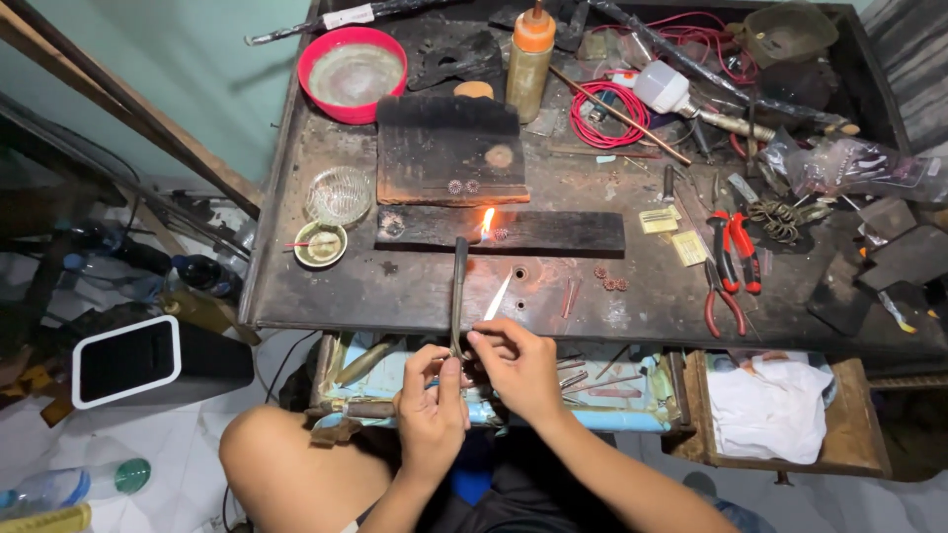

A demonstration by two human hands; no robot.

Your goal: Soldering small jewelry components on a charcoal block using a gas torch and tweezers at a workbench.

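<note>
Both hands work at the near edge of the worktop [395, 296], which is dark, scorched and crowded with tools. The left hand [432, 405] is clenched around the base of a curved blowpipe torch [459, 296], whose thin tube rises and bends toward a small flame [487, 222]. The flame burns on a long charred block [553, 232] lying across the middle of the worktop — beside it sits a tiny round piece, too small to make out. The right hand [518, 365] pinches a pair of tweezers [498, 296] between thumb and fingertips; the bright tip points up toward the flame but stops short of it.

Behind the long block lies a larger burnt board [444, 148] with two small ring-like pieces on it. Further back stand a red bowl [352, 71] and an orange-capped bottle [530, 57]. To the left are a glass dish [339, 194] and a small cup [321, 243]. Red-handled pliers [739, 252] lie well to the right, and an open drawer [780, 410] holding white cloth sits below the worktop's right end.
</note>
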